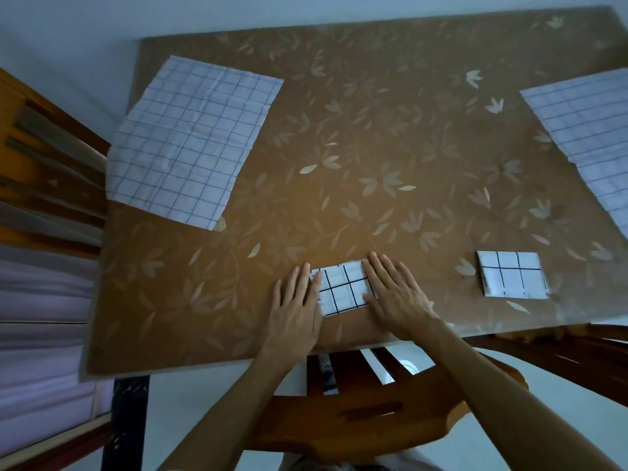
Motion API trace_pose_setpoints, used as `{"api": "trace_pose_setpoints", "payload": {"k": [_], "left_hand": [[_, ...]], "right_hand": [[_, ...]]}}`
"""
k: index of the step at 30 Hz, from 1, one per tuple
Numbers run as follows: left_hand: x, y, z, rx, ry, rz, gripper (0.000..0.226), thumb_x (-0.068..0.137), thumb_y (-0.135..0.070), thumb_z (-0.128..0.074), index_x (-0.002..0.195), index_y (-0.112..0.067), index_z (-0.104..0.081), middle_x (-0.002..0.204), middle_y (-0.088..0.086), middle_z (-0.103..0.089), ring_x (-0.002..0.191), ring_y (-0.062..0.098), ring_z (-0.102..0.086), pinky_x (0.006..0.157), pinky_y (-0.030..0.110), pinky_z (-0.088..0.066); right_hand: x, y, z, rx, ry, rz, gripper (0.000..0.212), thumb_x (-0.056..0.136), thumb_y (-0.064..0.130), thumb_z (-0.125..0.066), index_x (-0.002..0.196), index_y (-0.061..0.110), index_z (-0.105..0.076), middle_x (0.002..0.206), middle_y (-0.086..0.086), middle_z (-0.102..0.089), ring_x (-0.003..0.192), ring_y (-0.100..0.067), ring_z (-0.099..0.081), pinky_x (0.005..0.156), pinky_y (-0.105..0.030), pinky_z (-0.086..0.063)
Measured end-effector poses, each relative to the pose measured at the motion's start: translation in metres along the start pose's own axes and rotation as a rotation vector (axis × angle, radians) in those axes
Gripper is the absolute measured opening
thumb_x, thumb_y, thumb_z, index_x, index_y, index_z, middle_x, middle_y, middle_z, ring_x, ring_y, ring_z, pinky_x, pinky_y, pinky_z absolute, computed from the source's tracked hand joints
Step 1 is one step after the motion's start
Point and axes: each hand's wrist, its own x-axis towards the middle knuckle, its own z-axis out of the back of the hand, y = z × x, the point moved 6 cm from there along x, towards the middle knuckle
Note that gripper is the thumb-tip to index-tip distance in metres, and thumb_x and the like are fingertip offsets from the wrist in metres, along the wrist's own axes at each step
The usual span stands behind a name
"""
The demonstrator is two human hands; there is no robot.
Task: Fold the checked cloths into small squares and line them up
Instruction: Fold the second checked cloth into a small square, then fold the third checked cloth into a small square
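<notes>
Checked white cloth folded small (343, 287) lies near the front edge of the brown leafy table (339, 147), under both flat, spread hands: left hand (295, 305), right hand (394, 297). If they lift off too fast, it may pop open. Two big checked cloths wait unfolded.

two folded checked squares (343, 287) (511, 274), two unfolded cloths (190, 141) (591, 130)

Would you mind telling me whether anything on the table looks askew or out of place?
Nothing is damaged or spilled. The unfolded checked cloth at far left lies skewed, with one corner hanging past the table edge. The finished folded square sits slightly rotated, as does the one flattened under the left hand and right hand.
</notes>
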Motion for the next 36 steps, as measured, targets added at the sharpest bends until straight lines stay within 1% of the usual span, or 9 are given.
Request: {"api": "trace_pose_setpoints", "payload": {"k": [5, 9, 12, 15, 18, 20, 22, 29, 36], "left_hand": [[-0.012, 0.006, 0.021, -0.116, -0.009, 0.071, 0.06, 0.105, -0.031, -0.028, 0.158, -0.017, -0.005, 0.167, 0.007, 0.001, 0.154, 0.022, -0.003, 0.124, 0.044, -0.013], [-0.032, 0.013, 0.049, -0.138, -0.025, 0.124, 0.064, 0.104, -0.032, -0.037, 0.158, -0.015, -0.008, 0.165, 0.012, -0.011, 0.151, 0.024, -0.017, 0.122, 0.043, -0.02], [-0.055, 0.019, 0.071, -0.136, -0.064, 0.174, 0.062, 0.101, -0.033, -0.042, 0.156, -0.016, -0.018, 0.157, 0.009, -0.032, 0.143, 0.026, -0.033, 0.119, 0.043, -0.026], [-0.084, 0.025, 0.093, -0.172, -0.09, 0.229, 0.059, 0.1, -0.034, -0.047, 0.153, -0.019, -0.026, 0.147, 0.007, -0.043, 0.134, 0.026, -0.044, 0.112, 0.045, -0.038], [-0.122, 0.031, 0.117, -0.252, -0.144, 0.256, 0.057, 0.099, -0.039, -0.051, 0.15, -0.022, -0.031, 0.143, 0.008, -0.048, 0.128, 0.027, -0.05, 0.102, 0.044, -0.046], [-0.15, 0.035, 0.136, -0.273, -0.182, 0.236, 0.059, 0.098, -0.043, -0.053, 0.149, -0.02, -0.033, 0.147, 0.009, -0.045, 0.134, 0.028, -0.045, 0.106, 0.046, -0.043], [-0.175, 0.039, 0.155, -0.283, -0.216, 0.221, 0.059, 0.097, -0.038, -0.055, 0.148, -0.018, -0.035, 0.149, 0.009, -0.044, 0.138, 0.027, -0.041, 0.11, 0.045, -0.04], [-0.24, 0.076, 0.193, -0.339, -0.274, 0.244, 0.048, 0.095, -0.028, -0.058, 0.14, -0.017, -0.045, 0.134, 0.007, -0.057, 0.121, 0.025, -0.055, 0.096, 0.036, -0.047], [-0.284, 0.159, 0.2, -0.348, -0.286, 0.287, 0.054, 0.093, -0.033, -0.058, 0.143, -0.02, -0.043, 0.132, 0.006, -0.059, 0.12, 0.025, -0.057, 0.098, 0.044, -0.05]], "right_hand": [[-0.016, 0.015, 0.028, 0.18, -0.048, -0.057, 0.063, 0.099, 0.04, -0.012, 0.156, 0.012, -0.014, 0.164, -0.006, -0.007, 0.15, -0.023, -0.014, 0.121, -0.039, -0.011], [-0.032, 0.041, 0.066, 0.349, -0.14, -0.035, 0.052, 0.101, 0.024, -0.039, 0.151, 0.013, -0.029, 0.157, -0.006, -0.032, 0.136, -0.027, -0.039, 0.11, -0.039, -0.033], [-0.048, 0.057, 0.082, 0.473, -0.187, -0.043, 0.045, 0.096, 0.019, -0.047, 0.141, 0.014, -0.045, 0.141, -0.008, -0.052, 0.121, -0.03, -0.052, 0.099, -0.041, -0.044], [-0.073, 0.072, 0.095, 0.526, -0.214, -0.065, 0.044, 0.094, 0.023, -0.051, 0.137, 0.015, -0.049, 0.131, -0.009, -0.06, 0.113, -0.031, -0.059, 0.093, -0.045, -0.05], [-0.1, 0.092, 0.11, 0.505, -0.239, -0.069, 0.041, 0.093, 0.025, -0.052, 0.133, 0.015, -0.052, 0.126, -0.007, -0.062, 0.11, -0.027, -0.061, 0.089, -0.043, -0.051], [-0.118, 0.108, 0.121, 0.516, -0.273, -0.075, 0.04, 0.092, 0.026, -0.053, 0.131, 0.015, -0.054, 0.125, -0.007, -0.064, 0.11, -0.026, -0.061, 0.088, -0.041, -0.052], [-0.134, 0.125, 0.134, 0.529, -0.313, -0.064, 0.04, 0.093, 0.027, -0.052, 0.131, 0.016, -0.054, 0.124, -0.005, -0.065, 0.108, -0.025, -0.062, 0.086, -0.04, -0.053], [-0.157, 0.193, 0.175, 0.525, -0.362, 0.035, 0.041, 0.09, 0.02, -0.056, 0.13, 0.014, -0.054, 0.12, -0.005, -0.064, 0.106, -0.022, -0.061, 0.087, -0.041, -0.052], [-0.135, 0.288, 0.192, 0.462, -0.334, 0.131, 0.043, 0.089, 0.024, -0.055, 0.13, 0.015, -0.055, 0.118, -0.004, -0.066, 0.108, -0.024, -0.062, 0.087, -0.04, -0.052]]}}
